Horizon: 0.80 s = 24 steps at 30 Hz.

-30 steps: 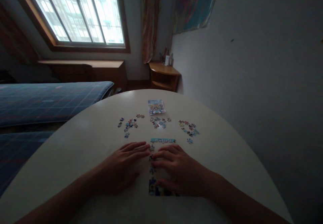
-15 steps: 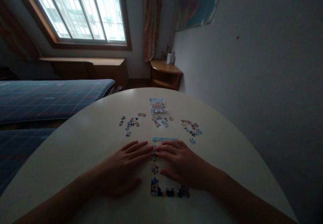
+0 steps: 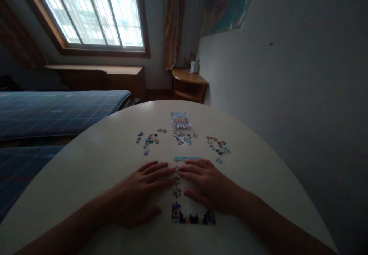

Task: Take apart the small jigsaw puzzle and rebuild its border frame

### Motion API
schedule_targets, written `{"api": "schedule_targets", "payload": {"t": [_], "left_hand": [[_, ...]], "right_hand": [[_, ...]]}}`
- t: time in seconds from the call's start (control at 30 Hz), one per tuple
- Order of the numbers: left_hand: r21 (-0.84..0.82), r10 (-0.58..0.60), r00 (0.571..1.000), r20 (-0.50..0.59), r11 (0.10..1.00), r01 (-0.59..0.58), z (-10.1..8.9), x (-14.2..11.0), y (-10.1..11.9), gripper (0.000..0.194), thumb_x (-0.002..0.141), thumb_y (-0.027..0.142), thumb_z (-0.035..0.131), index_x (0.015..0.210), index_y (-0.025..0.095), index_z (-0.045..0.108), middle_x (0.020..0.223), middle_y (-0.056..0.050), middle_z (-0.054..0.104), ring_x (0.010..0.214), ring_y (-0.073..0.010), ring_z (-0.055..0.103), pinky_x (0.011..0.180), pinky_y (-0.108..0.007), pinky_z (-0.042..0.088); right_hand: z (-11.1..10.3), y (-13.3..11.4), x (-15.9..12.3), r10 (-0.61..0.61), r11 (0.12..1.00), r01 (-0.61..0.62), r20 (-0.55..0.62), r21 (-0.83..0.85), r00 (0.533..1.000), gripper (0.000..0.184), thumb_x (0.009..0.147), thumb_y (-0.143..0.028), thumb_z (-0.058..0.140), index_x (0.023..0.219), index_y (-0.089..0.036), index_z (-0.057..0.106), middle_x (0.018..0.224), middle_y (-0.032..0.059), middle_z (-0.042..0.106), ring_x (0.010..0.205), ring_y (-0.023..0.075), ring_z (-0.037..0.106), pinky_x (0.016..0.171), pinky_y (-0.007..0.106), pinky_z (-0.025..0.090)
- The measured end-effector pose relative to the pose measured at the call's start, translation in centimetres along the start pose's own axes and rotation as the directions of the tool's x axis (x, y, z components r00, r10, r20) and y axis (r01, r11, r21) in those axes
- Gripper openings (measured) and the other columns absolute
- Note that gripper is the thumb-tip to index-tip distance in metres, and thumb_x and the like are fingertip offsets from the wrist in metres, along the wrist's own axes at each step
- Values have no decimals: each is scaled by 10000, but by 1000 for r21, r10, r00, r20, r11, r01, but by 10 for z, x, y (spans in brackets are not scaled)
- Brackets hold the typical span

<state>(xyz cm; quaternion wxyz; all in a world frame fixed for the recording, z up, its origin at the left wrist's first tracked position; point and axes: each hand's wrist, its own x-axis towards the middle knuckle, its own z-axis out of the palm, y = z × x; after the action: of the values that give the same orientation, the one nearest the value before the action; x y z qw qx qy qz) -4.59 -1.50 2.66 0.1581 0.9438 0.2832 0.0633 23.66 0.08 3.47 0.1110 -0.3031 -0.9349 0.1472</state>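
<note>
Taking the half-built puzzle border as the dial, the left hand (image 3: 140,193) lies palm down at 9 o'clock, its fingers stretched out and slightly apart, thumb well away from them, pinching nothing; its longest fingertips reach the left edge of the column of pieces (image 3: 176,190). The right hand (image 3: 205,182) arches in from 3 o'clock, fingers close together and gently bent, thumb apart, tips at the column's opposite edge; whether either hand presses is hard to tell. The bottom strip (image 3: 194,219) runs at 6 o'clock, the top strip (image 3: 185,158) at 12. On the white table (image 3: 115,147), loose pieces lie at 11 o'clock (image 3: 150,140), 12 (image 3: 187,139) and 1 (image 3: 222,151), with a picture sheet (image 3: 180,121) farther out at 12
</note>
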Motion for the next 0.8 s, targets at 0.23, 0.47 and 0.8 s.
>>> {"api": "schedule_targets", "payload": {"t": [0.23,0.47,0.8], "left_hand": [[-15,9,1000,-11,1000,-9,0,0,0,830,815,337,644,1555,316,268,1623,-7,275,1479,-313,279,1224,-532,221],[-10,-11,1000,-15,1000,11,1,-1,-1,804,839,338,630,1555,315,265,1623,-12,276,1480,-310,275,1224,-529,224],[10,-38,999,-26,999,38,2,-2,-2,747,854,345,636,1529,336,317,1621,-11,284,1473,-318,294,1212,-540,251]], "right_hand": [[-2,0,0,-5,1000,5,-2,11,1000,453,968,-420,540,1368,-208,567,1424,78,579,1381,237,437,1147,427,302],[-1,1,-1,-17,1000,17,-20,19,1000,453,967,-420,546,1369,-211,561,1424,72,579,1380,223,437,1142,419,312],[-16,38,-4,210,973,-229,-331,-18,920,337,939,-337,570,1242,-206,637,1261,99,671,1209,247,582,1077,484,410]]}}
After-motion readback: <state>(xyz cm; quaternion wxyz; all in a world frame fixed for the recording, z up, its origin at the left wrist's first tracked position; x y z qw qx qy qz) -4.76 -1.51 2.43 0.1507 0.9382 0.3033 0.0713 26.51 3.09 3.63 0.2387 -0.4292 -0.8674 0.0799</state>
